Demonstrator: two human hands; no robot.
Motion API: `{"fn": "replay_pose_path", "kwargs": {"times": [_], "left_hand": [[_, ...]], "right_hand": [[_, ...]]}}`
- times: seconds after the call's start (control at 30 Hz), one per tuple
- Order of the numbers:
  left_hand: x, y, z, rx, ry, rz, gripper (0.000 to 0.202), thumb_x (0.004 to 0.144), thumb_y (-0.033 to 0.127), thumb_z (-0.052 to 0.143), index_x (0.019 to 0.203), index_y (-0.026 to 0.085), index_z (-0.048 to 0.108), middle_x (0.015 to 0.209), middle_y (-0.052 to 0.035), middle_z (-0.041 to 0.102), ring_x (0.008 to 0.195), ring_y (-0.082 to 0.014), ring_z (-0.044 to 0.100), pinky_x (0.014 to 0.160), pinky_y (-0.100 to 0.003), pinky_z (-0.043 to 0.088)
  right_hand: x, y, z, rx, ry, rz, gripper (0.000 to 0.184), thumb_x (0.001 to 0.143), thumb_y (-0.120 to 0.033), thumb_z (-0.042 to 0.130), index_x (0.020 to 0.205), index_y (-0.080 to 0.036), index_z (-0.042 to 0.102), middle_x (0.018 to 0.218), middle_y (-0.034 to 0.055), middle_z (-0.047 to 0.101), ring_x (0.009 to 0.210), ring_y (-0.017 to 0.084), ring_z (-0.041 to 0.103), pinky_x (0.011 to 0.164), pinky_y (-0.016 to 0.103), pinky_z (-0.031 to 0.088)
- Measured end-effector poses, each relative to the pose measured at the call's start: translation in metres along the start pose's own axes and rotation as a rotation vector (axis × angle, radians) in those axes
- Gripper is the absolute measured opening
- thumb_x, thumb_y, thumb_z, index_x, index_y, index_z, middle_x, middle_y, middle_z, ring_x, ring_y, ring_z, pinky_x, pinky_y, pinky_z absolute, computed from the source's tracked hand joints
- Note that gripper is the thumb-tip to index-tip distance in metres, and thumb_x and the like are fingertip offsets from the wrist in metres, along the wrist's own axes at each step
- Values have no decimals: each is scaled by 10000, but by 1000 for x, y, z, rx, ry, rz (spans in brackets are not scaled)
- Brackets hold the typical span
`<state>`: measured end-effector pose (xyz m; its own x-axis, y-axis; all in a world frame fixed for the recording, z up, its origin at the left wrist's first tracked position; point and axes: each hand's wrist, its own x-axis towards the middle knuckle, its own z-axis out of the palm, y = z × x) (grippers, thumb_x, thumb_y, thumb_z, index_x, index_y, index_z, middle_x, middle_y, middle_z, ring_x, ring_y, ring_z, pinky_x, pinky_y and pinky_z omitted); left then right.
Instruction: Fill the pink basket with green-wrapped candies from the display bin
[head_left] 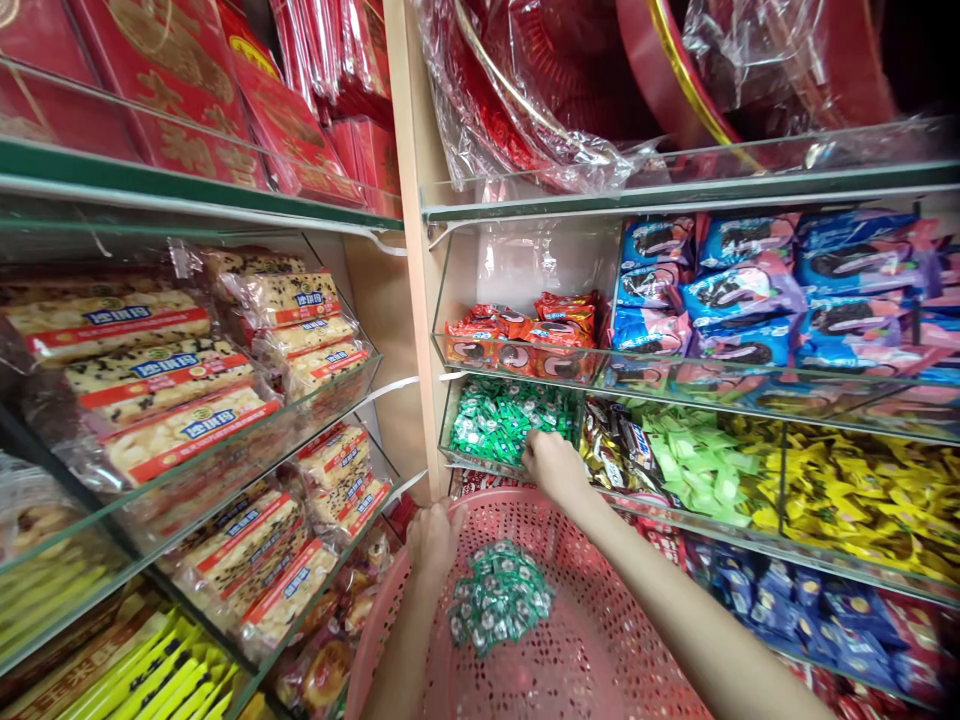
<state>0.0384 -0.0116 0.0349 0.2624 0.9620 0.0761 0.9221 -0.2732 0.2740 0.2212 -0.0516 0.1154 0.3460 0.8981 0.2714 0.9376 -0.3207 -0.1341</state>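
My left hand grips the far rim of a pink perforated plastic basket, holding it below the shelf. A small heap of green wrapped candies lies inside the basket. My right hand reaches over the basket into a glass shelf bin of the same green candies. Its fingers are buried among the candies, so I cannot see whether they are closed on any.
Glass shelves line both sides of a beige upright. Right: blue cookie packs, red packs, light green candies and yellow candies. Left: bagged nougat bars. Red boxes and wrapped red trays sit on top.
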Motion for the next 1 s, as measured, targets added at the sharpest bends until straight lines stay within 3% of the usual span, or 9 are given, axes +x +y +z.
{"fn": "replay_pose_path", "kwargs": {"times": [0.17,0.33,0.5,0.7,0.8,1.0], "left_hand": [[0,1,-1,-6,-14,-19,468,891,469,340,1157,204,619,1015,-133,694,981,-249,623,773,-297,430],[1,0,0,4,-14,-16,466,893,459,334,1136,194,630,1013,-131,692,977,-249,622,771,-290,430],[1,0,1,13,12,3,462,899,441,320,1143,193,624,1001,-136,692,968,-257,624,772,-310,433],[-2,8,-7,36,25,32,463,899,456,324,1097,182,641,997,-134,685,969,-259,617,778,-313,427],[-3,10,-8,46,22,15,455,898,449,335,1103,178,638,1000,-144,677,977,-254,612,784,-310,425],[-3,9,-6,40,34,9,438,901,444,341,1113,192,631,996,-130,680,967,-242,615,788,-308,422]], "right_hand": [[-3,6,5,210,160,-26,210,889,-207,394,928,-170,597,906,94,665,788,195,630,652,258,384],[-23,1,11,630,299,-208,246,908,-291,390,924,-177,608,864,61,660,734,162,593,697,249,413],[-51,-12,52,800,68,-326,240,897,-284,401,885,-198,624,834,46,658,744,163,581,688,244,417],[-72,-13,117,659,-254,-334,202,819,-135,448,752,-180,632,743,19,653,705,136,575,642,207,366],[-79,-17,131,583,-302,-305,190,792,-106,460,774,-174,638,777,26,665,732,132,576,634,201,344],[-83,-31,138,522,-318,-192,195,745,-71,477,814,-173,629,741,16,650,685,118,545,597,199,297]]}}
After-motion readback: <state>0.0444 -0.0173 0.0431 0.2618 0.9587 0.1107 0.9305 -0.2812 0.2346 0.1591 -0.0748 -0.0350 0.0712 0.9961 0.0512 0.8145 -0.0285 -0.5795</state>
